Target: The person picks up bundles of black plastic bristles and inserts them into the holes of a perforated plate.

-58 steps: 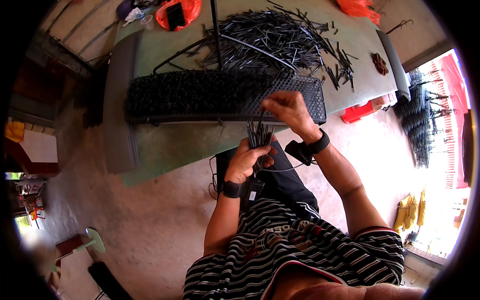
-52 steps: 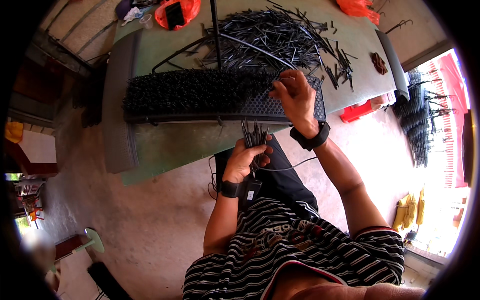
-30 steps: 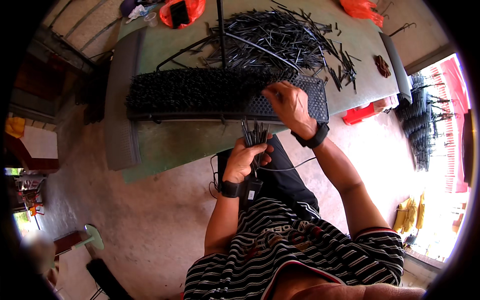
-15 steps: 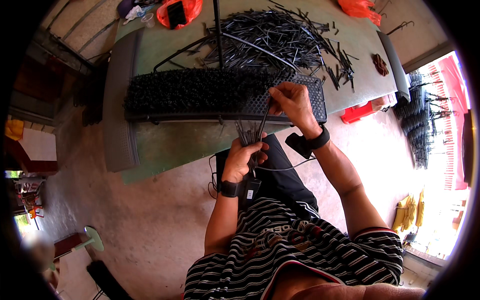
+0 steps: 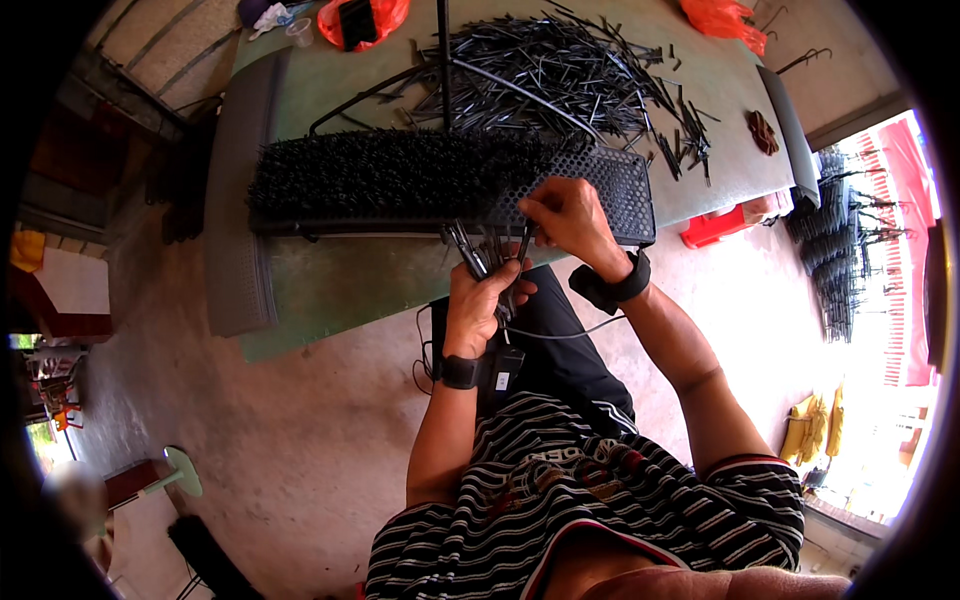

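Head view, left hand: the left hand (image 5: pixel 476 300) is closed around a bundle of black rods (image 5: pixel 478 256) that fans up toward 12 o'clock, its tips reaching the near edge of the perforated black tray (image 5: pixel 610 190).
Head view, right hand: the right hand (image 5: pixel 562 213) sits at 1 o'clock from the left hand, fingers pinched on a single black rod (image 5: pixel 523 243) at the top of the bundle, just in front of the tray's near edge.
Tray: it lies across the green desk (image 5: pixel 340 280); its left part is filled with upright rods (image 5: pixel 390 175), while the right end, at 12 to 1 o'clock from the right hand, shows bare holes.
Loose stock: a heap of loose black rods (image 5: pixel 550 75) lies on the desk beyond the tray, at 12 o'clock from both hands.
Other things: an orange bag (image 5: pixel 355 18) at the far left of the desk, a red box (image 5: pixel 715 225) at 3 o'clock from the right hand, below the desk's edge.
Change from half a second ago: the left hand has risen closer to the tray, so the bundle now overlaps its near edge; the right hand has come down off the tray's holes to the bundle's tips, and the two hands are nearer together.
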Demonstrator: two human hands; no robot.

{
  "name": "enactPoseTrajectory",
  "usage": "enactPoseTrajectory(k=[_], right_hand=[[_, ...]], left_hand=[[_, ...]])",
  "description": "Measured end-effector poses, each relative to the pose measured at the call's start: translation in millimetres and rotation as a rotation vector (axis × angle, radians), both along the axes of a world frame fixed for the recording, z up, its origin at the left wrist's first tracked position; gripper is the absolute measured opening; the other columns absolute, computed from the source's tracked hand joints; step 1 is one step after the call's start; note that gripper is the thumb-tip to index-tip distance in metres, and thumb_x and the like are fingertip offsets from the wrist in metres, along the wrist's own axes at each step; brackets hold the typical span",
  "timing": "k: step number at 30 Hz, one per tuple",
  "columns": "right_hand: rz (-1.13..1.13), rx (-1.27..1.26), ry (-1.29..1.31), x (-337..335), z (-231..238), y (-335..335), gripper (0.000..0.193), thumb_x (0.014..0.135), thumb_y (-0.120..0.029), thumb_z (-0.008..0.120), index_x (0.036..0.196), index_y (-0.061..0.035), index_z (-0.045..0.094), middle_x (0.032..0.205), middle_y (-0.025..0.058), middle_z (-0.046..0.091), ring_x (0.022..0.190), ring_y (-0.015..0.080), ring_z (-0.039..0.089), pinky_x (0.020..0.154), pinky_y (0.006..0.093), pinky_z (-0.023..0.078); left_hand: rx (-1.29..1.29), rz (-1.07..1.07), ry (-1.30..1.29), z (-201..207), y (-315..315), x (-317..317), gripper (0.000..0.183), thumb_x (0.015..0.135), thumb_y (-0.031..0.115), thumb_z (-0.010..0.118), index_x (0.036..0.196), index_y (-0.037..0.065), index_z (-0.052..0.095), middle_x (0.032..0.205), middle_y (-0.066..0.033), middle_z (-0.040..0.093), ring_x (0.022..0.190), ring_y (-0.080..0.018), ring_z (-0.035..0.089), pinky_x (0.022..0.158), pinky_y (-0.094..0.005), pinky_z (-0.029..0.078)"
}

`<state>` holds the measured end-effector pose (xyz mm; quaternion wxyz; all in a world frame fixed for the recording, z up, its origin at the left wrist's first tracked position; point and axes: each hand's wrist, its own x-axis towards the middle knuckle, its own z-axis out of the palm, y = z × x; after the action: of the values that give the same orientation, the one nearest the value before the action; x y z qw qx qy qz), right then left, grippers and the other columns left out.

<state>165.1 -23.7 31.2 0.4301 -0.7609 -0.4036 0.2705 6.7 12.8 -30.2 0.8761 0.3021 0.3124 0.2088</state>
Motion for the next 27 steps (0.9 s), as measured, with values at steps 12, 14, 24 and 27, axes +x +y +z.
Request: enactPoseTrajectory(k=[12,14,24,27], right_hand=[[0.052,0.029,-0.378,0,-28,-8,0.02,0.074,-0.015,0.068,0.07,0.0031,0.06,0.056,0.0142,0.057,0.052,0.022,0.058,0.05,0.0337,0.043],[0.026,-0.001,-0.306,2,-24,-6,0.02,0.073,-0.015,0.068,0.069,0.0032,0.06,0.058,0.0162,0.059,0.053,0.0254,0.06,0.051,0.035,0.045],[-0.177,0.408,-0.289,3,4,7,0.011,0.083,-0.006,0.061,0.085,0.0014,0.054,0.067,0.0108,0.063,0.062,0.0159,0.066,0.05,0.0252,0.048],[-0.129,0.435,-0.369,7,-4,11,0.008,0.083,-0.004,0.06,0.086,0.0007,0.054,0.066,0.0128,0.061,0.06,0.0195,0.066,0.049,0.0272,0.048]], left_hand=[[0.015,-0.02,0.067,8,-8,-2,0.012,0.078,0.002,0.064,0.089,-0.001,0.062,0.077,-0.0078,0.064,0.055,-0.0173,0.062,0.045,-0.0256,0.048],[0.073,-0.051,0.074,5,-7,-3,0.013,0.077,0.001,0.065,0.089,-0.001,0.062,0.076,-0.0069,0.063,0.054,-0.0169,0.061,0.045,-0.0258,0.048],[-0.116,-0.039,-0.005,-7,-5,-10,0.024,0.081,0.002,0.06,0.105,-0.001,0.059,0.084,-0.0113,0.063,0.067,-0.0235,0.065,0.056,-0.0324,0.055],[-0.126,-0.057,0.004,-7,-3,-9,0.026,0.082,0.002,0.059,0.108,-0.001,0.058,0.085,-0.0118,0.064,0.068,-0.0244,0.066,0.056,-0.0325,0.056]])
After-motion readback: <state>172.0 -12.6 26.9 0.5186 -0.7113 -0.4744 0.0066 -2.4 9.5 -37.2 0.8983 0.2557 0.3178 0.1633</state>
